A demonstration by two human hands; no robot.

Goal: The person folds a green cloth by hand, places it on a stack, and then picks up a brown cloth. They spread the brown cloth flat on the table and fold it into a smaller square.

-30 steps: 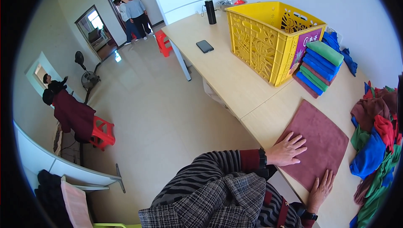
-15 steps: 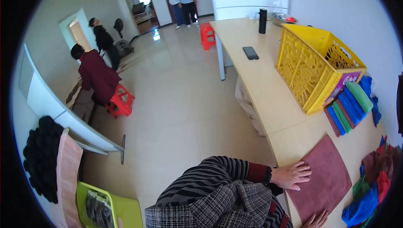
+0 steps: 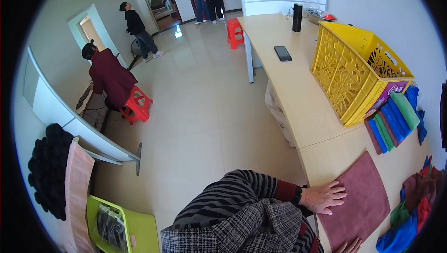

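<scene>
A reddish-brown cloth (image 3: 361, 202) lies spread flat on the table in front of me. My left hand (image 3: 324, 197) rests palm down on its left edge, fingers spread. At the lower edge of the picture, my right hand (image 3: 349, 246) touches the cloth's near edge; only its stretched-out fingers show. Beyond the cloth sits a row of folded cloths (image 3: 391, 120) in blue, green and brown. To the right lies a loose heap of crumpled cloths (image 3: 400, 227) in blue, red, green and brown.
A yellow plastic crate (image 3: 347, 76) stands farther along the table (image 3: 298, 94), with a phone (image 3: 283, 53), a black cylinder (image 3: 297, 18) and a metal bowl (image 3: 320, 16) nearby. Red stools (image 3: 137, 106) stand on the floor. A green bin (image 3: 139, 229) is at lower left. Several people are across the room.
The view has shifted slightly. The person in black across the room has turned and stands more upright. Both my hands stay in place on the brown cloth.
</scene>
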